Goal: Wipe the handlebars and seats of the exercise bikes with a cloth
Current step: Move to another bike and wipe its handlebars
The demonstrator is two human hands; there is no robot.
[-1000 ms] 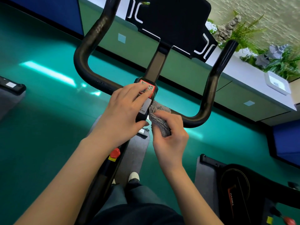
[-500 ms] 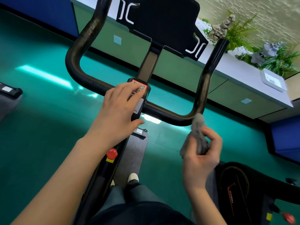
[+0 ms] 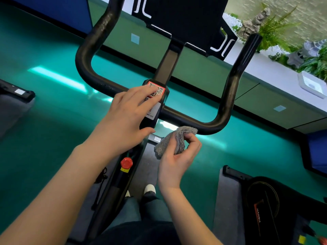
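- The landmark is the centre clamp (image 3: 155, 103) of the handlebars (image 3: 228, 96), the block with the red QR sticker (image 3: 156, 91).
- The left hand (image 3: 127, 119) lies flat on that clamp, fingers spread loose across the sticker, thumb tucked under its near end. It braces rather than clamps.
- The right hand (image 3: 177, 156) sits just right of the clamp and nearer the person, fingers and thumb pinched together on a bunched grey cloth (image 3: 175, 140).
- The cloth's top edge pokes up right at the underside of the crossbar; whether it touches the bar, I cannot tell.
- The key relation: the crossbar runs out from the clamp to the right, then bends up and away into the right horn. That long axis lies just beyond the cloth hand's fingertips.
- The right hand is clearly the nearer one to that uncleaned-looking stretch, so I'd judge the next stroke calls for a push up onto the bar and a slide away from the clamp toward the bend.
- On the far side of the clamp, the left horn curves away with no hand on it.
- No seat is in view.
- Below the clamp, a red knob (image 3: 126, 163) sits on the frame.
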